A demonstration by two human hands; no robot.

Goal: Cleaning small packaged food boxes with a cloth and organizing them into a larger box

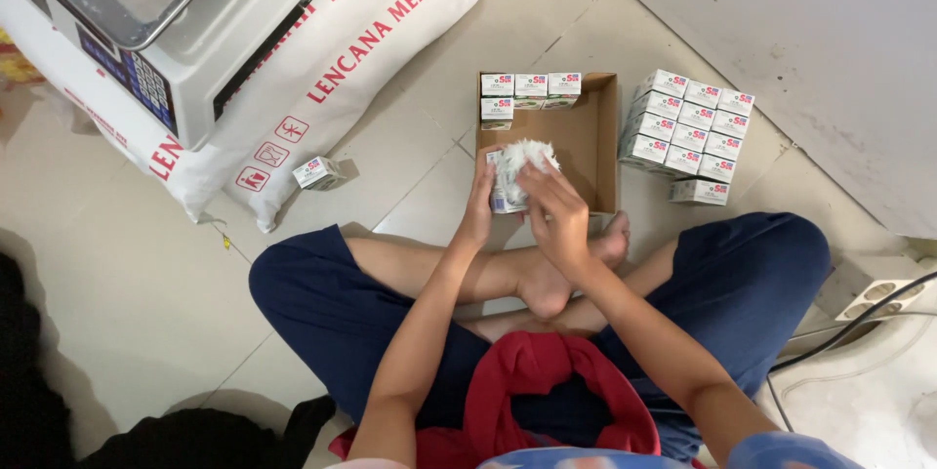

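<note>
The left hand (pixel 478 207) is curled round the side of a small white carton (pixel 505 198), holding it upright just above the near edge of the open cardboard tray (pixel 590 142). The right hand (pixel 553 207) comes over the top with fingers pinched on a crumpled white wad (pixel 524 157), plastic or paper, I cannot tell which, that sits at the carton's mouth. It looks as if the wad is being worked at the carton's top; whether going in or coming out I cannot tell.

Inside the tray, four like cartons (pixel 527 88) stand along the far wall, with most of the tray's bottom bare. Just right of the tray, on the tiled floor (pixel 127 284), a neat stack of the same cartons (pixel 688 132) waits. One stray carton (pixel 318 172) lies to the left beside a big white sack (pixel 322 69), on which a weighing scale (pixel 146 20) rests. The carton in hand would fit beside the row only if set down square.
</note>
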